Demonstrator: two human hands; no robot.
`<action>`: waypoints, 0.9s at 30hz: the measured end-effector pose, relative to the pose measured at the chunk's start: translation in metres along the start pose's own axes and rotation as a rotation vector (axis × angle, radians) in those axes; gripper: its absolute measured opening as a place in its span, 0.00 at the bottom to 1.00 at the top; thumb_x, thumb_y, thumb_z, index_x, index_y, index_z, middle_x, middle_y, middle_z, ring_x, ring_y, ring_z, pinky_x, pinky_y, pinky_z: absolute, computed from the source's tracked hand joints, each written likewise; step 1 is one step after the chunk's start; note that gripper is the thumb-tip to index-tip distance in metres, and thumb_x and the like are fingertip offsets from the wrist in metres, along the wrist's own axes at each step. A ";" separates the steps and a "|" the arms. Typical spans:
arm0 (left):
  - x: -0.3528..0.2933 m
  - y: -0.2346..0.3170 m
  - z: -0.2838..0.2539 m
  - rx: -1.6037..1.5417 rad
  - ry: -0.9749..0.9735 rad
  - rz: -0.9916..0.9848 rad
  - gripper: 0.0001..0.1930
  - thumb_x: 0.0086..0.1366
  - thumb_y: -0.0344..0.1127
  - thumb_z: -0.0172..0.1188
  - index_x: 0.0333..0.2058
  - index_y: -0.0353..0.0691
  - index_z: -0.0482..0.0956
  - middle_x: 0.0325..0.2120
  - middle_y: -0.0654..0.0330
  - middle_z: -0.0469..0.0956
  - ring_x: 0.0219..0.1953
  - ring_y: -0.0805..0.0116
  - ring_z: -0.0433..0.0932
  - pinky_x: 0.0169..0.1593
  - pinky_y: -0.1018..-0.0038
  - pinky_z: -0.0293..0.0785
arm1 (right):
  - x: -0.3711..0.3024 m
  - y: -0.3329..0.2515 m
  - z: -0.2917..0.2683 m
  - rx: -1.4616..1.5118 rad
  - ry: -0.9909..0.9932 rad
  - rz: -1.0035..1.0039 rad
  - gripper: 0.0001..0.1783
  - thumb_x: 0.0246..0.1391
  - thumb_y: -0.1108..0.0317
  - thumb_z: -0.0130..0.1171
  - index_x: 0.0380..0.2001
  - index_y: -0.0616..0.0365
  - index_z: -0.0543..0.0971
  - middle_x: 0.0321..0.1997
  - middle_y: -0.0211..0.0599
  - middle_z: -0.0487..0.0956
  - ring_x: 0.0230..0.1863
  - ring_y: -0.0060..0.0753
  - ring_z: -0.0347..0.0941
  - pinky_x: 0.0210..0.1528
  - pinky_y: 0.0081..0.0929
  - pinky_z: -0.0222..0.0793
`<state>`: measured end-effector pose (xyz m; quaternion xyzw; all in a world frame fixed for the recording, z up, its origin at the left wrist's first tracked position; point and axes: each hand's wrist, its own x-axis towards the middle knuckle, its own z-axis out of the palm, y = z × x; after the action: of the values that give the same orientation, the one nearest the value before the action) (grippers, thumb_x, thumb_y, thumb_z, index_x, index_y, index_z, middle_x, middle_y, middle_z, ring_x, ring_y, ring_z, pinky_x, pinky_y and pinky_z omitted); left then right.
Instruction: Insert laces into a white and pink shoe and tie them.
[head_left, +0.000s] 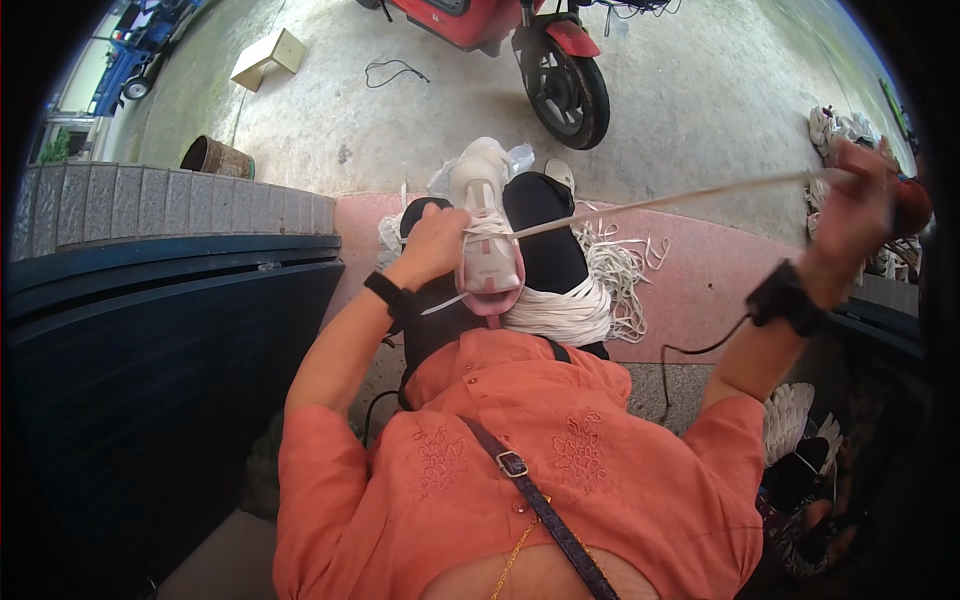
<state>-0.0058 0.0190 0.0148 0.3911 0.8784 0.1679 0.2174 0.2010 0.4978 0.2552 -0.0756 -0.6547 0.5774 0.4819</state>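
A white and pink sneaker rests on my lap between my black-trousered legs, its pink-lined opening toward me. My left hand grips the sneaker's left side beside the lacing, fingers closed over its edge. From the eyelets a pale shoelace runs taut up to the right. Its far end is in my right hand, which is raised far out to the right and smeared by motion. A short lace end sticks out to the left near the sneaker's heel. A thick bundle of white laces lies over my right thigh.
Loose laces spill onto the pink floor slab. Ahead stands a red scooter. Shoes are piled at the far right, with more pale shoes nearer. A dark blue door panel fills the left.
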 end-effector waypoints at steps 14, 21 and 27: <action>0.030 0.033 0.018 0.359 0.055 0.483 0.09 0.57 0.35 0.61 0.37 0.44 0.84 0.35 0.60 0.77 0.43 0.57 0.74 0.45 0.63 0.75 | -0.265 0.199 0.202 -0.684 -1.285 0.564 0.16 0.52 0.58 0.61 0.36 0.60 0.85 0.37 0.53 0.84 0.42 0.53 0.81 0.45 0.45 0.75; 0.061 0.001 0.001 0.442 0.186 0.586 0.08 0.60 0.36 0.56 0.28 0.38 0.78 0.30 0.58 0.77 0.38 0.59 0.76 0.42 0.63 0.72 | -0.246 0.134 0.186 -0.842 -1.206 0.557 0.16 0.52 0.56 0.60 0.30 0.58 0.86 0.31 0.51 0.84 0.38 0.57 0.82 0.44 0.48 0.77; 0.061 0.006 -0.001 -0.012 -0.285 0.308 0.14 0.68 0.37 0.48 0.29 0.36 0.79 0.27 0.47 0.79 0.35 0.47 0.78 0.44 0.55 0.70 | -0.282 0.122 0.220 -0.694 -1.230 0.275 0.15 0.51 0.58 0.59 0.22 0.59 0.83 0.24 0.51 0.82 0.29 0.57 0.81 0.32 0.49 0.77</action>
<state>-0.0391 0.0689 0.0035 0.5393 0.7676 0.1470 0.3137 0.1349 0.2023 0.0297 0.0327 -0.9380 0.3293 -0.1033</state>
